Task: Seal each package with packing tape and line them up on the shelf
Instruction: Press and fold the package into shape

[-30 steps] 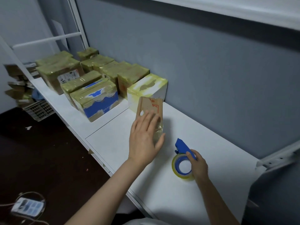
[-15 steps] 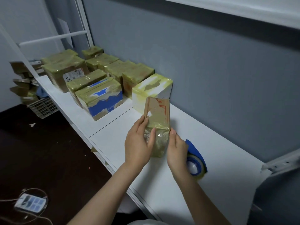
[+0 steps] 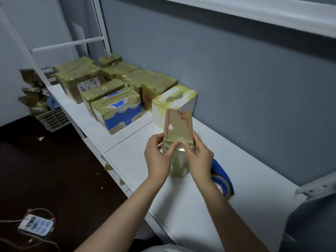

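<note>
A small brown cardboard package, wrapped in yellowish tape, stands on the white shelf. My left hand grips its left side and my right hand grips its right side, both thumbs on the taped front face. The blue tape dispenser with its roll lies on the shelf just right of my right wrist, with neither hand on it. Several taped packages stand in rows further left along the shelf, the nearest a white one.
A grey wall runs along the back of the shelf, with a white upper shelf overhead. A plastic crate and stacked cardboard sit on the dark floor at the left. A power strip with cables lies on the floor.
My right hand left the tape dispenser and came onto the package's right side. My left hand went from lying over the package to gripping its left side. The dispenser now lies on the shelf.
</note>
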